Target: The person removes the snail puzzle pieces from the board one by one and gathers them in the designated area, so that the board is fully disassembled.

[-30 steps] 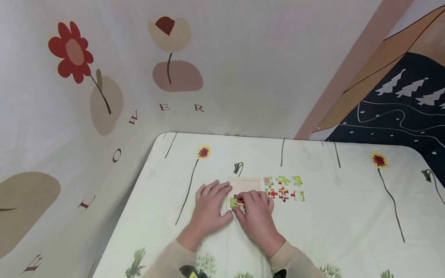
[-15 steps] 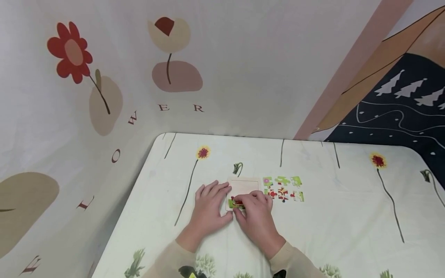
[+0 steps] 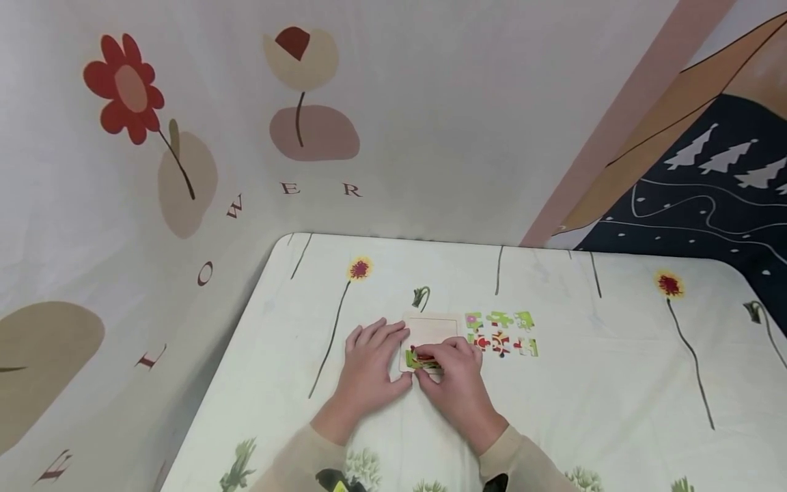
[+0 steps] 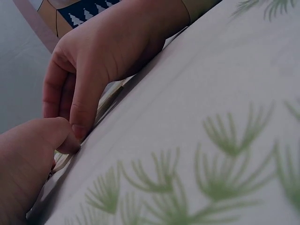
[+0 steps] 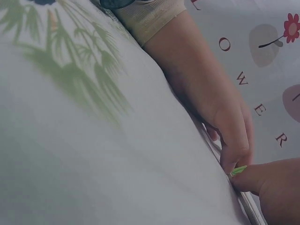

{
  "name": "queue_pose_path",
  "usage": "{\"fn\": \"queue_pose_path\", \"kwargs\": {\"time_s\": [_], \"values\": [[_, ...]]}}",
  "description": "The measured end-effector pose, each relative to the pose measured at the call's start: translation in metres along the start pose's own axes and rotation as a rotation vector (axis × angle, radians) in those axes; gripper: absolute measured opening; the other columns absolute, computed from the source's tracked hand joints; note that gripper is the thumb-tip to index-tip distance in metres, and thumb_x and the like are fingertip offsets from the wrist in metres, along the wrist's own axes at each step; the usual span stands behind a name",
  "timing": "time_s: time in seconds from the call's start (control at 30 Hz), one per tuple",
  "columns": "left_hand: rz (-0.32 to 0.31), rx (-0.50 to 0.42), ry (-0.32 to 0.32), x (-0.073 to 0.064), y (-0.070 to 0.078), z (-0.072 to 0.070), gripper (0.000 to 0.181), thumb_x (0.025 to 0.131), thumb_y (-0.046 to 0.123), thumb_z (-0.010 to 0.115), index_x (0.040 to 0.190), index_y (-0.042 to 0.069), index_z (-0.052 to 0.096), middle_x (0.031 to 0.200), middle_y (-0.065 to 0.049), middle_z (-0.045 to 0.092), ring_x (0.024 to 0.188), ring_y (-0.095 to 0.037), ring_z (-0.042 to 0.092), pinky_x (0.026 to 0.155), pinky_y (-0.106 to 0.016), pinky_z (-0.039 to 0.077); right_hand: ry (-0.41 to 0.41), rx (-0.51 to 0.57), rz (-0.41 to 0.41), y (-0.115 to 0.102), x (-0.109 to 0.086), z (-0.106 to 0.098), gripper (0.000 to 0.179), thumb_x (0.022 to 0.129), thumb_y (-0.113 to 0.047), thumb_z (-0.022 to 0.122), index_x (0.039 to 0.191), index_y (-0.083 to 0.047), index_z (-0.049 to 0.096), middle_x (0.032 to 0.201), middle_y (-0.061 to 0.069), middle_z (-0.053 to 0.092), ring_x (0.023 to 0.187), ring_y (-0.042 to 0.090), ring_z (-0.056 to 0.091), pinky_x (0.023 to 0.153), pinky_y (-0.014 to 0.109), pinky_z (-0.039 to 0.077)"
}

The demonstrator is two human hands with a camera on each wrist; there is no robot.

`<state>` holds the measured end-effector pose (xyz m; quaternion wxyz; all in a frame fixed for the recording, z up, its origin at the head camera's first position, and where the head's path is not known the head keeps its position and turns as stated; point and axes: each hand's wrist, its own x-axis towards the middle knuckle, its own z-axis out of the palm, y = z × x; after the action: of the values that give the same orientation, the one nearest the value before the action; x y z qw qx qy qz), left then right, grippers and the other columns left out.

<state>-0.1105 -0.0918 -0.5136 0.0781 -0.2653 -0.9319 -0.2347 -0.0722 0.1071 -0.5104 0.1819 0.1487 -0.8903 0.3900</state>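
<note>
A pale puzzle board (image 3: 432,328) lies on the table, with green and red puzzle pieces (image 3: 413,359) at its lower left. My left hand (image 3: 371,369) rests beside the board, its fingers spread and their tips at its left edge. Over the lower part of the board, my right hand (image 3: 455,376) pinches a puzzle piece between its thumb and bent index finger, which partly hide it. In the right wrist view, a green piece edge (image 5: 239,169) shows by the right thumb. The left wrist view has the right hand (image 4: 96,61) reaching down close to the left thumb (image 4: 65,136).
Several loose puzzle pieces (image 3: 501,343) lie in two rows just right of the board. A white flower-printed cloth (image 3: 602,383) covers the table. Behind it hangs a printed fabric wall (image 3: 430,137).
My right thumb and index finger have shifted slightly to the right over the board's lower edge, and more of the green and red pieces shows. My left hand has stayed in place.
</note>
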Motion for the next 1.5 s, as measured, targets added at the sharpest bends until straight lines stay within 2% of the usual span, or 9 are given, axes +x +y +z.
{"fn": "queue_pose_path", "kwargs": {"time_s": [0.33,0.53,0.63,0.8,0.97,1.13,1.3,1.5], "values": [[-0.004,-0.009,0.006,-0.002,-0.003,0.000,0.065,0.083,0.039,0.073,0.143,0.015,0.067,0.152,0.000,0.060,0.147,-0.034,0.046,0.115,-0.068,0.025,0.013,0.025,0.008,0.003,-0.001,-0.007,0.038,0.078,-0.009,0.097,0.112,-0.016,0.082,0.099,-0.009,0.079,0.099,0.017,0.056,0.095,0.051,0.033],[-0.008,-0.010,0.000,-0.001,-0.002,0.000,0.065,0.083,0.039,0.075,0.144,0.015,0.067,0.153,0.001,0.060,0.147,-0.034,0.045,0.116,-0.068,0.025,0.041,0.044,0.002,0.012,-0.006,-0.016,0.041,0.074,-0.007,0.098,0.111,-0.017,0.083,0.099,-0.010,0.079,0.100,0.015,0.058,0.095,0.050,0.035],[-0.006,-0.007,-0.010,0.001,-0.001,0.000,0.066,0.084,0.040,0.075,0.144,0.015,0.066,0.153,0.001,0.059,0.147,-0.033,0.045,0.116,-0.067,0.025,0.074,0.045,0.007,0.017,-0.009,-0.022,0.042,0.072,-0.002,0.098,0.109,-0.016,0.083,0.095,-0.011,0.078,0.098,0.013,0.057,0.090,0.044,0.039],[-0.008,-0.002,-0.014,0.001,0.000,0.000,0.068,0.085,0.044,0.077,0.145,0.015,0.066,0.154,0.000,0.059,0.148,-0.033,0.045,0.117,-0.067,0.025,0.118,0.048,0.022,0.025,-0.012,-0.032,0.043,0.070,0.002,0.097,0.107,-0.016,0.083,0.093,-0.010,0.076,0.097,0.012,0.057,0.077,0.027,0.047],[-0.013,0.013,-0.021,0.001,0.002,-0.001,0.071,0.087,0.051,0.078,0.146,0.015,0.065,0.155,0.000,0.058,0.148,-0.033,0.044,0.117,-0.067,0.026,0.122,0.055,0.055,0.032,-0.017,-0.041,0.043,0.070,0.002,0.098,0.107,-0.015,0.083,0.097,-0.010,0.077,0.100,0.015,0.059,0.081,0.019,0.047],[-0.017,0.016,-0.025,0.000,0.003,0.000,0.070,0.088,0.051,0.078,0.146,0.015,0.065,0.155,0.000,0.058,0.148,-0.033,0.044,0.117,-0.067,0.026,0.116,0.032,0.076,0.038,-0.025,-0.054,0.044,0.068,0.000,0.099,0.106,-0.015,0.082,0.102,-0.012,0.078,0.102,0.014,0.059,0.089,0.025,0.043],[-0.022,0.010,-0.024,0.000,0.002,0.000,0.070,0.088,0.050,0.078,0.147,0.015,0.064,0.155,0.000,0.057,0.148,-0.033,0.043,0.117,-0.067,0.025,0.113,0.009,0.059,0.045,-0.030,-0.066,0.044,0.067,0.001,0.099,0.105,-0.013,0.081,0.106,-0.008,0.078,0.104,0.018,0.060,0.095,0.037,0.038],[-0.032,0.005,-0.035,0.000,0.003,-0.001,0.070,0.088,0.051,0.079,0.146,0.015,0.064,0.156,0.000,0.057,0.149,-0.033,0.043,0.117,-0.067,0.025,0.059,-0.057,0.139,0.045,-0.035,-0.074,0.043,0.069,0.003,0.097,0.106,-0.011,0.079,0.102,-0.005,0.075,0.103,0.021,0.056,0.092,0.046,0.036]]}}
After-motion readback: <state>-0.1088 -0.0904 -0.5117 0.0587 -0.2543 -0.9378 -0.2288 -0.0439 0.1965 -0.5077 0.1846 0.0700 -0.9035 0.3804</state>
